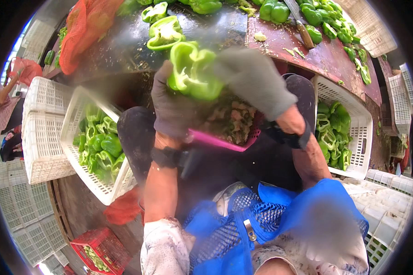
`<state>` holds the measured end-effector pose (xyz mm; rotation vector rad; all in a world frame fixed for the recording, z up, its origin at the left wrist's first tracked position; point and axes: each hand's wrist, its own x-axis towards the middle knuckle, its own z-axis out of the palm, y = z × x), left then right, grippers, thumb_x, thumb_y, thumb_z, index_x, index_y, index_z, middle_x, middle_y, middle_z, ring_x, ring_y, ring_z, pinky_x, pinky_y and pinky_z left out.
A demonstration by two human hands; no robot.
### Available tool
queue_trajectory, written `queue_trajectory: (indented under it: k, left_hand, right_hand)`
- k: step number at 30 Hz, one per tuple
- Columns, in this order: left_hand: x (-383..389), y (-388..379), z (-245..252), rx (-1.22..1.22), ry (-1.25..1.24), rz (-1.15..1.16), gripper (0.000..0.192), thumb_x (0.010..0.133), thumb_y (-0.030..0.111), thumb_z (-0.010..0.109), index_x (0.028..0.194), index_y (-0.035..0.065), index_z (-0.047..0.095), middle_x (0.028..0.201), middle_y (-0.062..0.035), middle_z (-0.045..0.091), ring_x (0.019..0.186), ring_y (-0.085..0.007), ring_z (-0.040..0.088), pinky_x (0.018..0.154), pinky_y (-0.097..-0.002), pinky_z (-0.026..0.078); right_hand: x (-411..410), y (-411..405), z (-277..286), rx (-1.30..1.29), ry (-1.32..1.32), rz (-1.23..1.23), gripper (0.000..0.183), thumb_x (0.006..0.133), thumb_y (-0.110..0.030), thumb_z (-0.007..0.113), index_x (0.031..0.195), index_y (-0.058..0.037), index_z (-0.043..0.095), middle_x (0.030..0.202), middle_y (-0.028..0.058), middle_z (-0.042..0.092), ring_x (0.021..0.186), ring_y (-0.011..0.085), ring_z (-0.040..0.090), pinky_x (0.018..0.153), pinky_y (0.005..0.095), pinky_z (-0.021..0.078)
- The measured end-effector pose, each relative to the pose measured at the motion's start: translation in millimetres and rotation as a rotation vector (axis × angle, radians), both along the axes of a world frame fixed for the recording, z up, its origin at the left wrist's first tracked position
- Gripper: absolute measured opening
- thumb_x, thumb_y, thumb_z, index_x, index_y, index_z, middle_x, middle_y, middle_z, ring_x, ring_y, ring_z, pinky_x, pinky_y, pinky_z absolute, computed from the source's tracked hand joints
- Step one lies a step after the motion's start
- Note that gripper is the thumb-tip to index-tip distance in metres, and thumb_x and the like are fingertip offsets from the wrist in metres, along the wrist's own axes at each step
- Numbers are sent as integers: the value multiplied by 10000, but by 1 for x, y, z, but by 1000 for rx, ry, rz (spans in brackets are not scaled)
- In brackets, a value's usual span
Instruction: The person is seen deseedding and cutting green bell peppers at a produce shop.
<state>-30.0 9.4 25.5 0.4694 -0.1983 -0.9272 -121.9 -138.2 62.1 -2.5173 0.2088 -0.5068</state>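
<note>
A halved green bell pepper (192, 74), its hollow inside facing up, is in the grip of my gloved left hand (172, 99), over the table's near edge. My right hand (254, 79), in a grey glove, is at the pepper's right side. Motion blur hides its fingers, so its grip cannot be made out. Below the hands, between my knees, sits a pink plastic basket (223, 141) with a heap of pepper scraps (242, 122). Just beyond the held piece, another cut pepper (165, 32) lies on the table.
The dark tabletop (124, 48) bears peppers, seeds, a wooden-handled knife (304, 32) and a red mesh sack (84, 31). White crates with cut peppers flank me, one left (72, 147) and one right (361, 137). A red crate (120, 247) stands lower left; a person (8, 106) is at far left.
</note>
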Motion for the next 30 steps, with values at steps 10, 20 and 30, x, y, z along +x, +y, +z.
queue_trajectory:
  k: [10,20,30]
  left_hand:
    - [-13,-19,-17,149,-347,306,556,855,216,630,1358,130,407,1216,-101,532,1080,-221,550,922,-378,497]
    - [-2,-7,-19,138,-412,324,500,983,448,402,1270,67,549,1218,-112,597,1107,-230,579,943,-375,492]
    - [-8,7,-17,-94,15,-24,566,960,520,423,1267,65,559,1173,-102,621,1087,-234,596,925,-398,499]
  right_hand:
    - [36,17,-47,33,-3,-11,319,838,-312,638,758,-4,660,795,200,663,739,373,652,684,454,513]
    - [-18,-47,-9,373,-57,-38,161,872,-149,640,968,-28,687,804,75,670,711,117,611,638,287,491]
    - [8,23,-1,-135,-62,371,195,835,-250,638,948,-91,631,821,122,637,781,308,641,684,426,511]
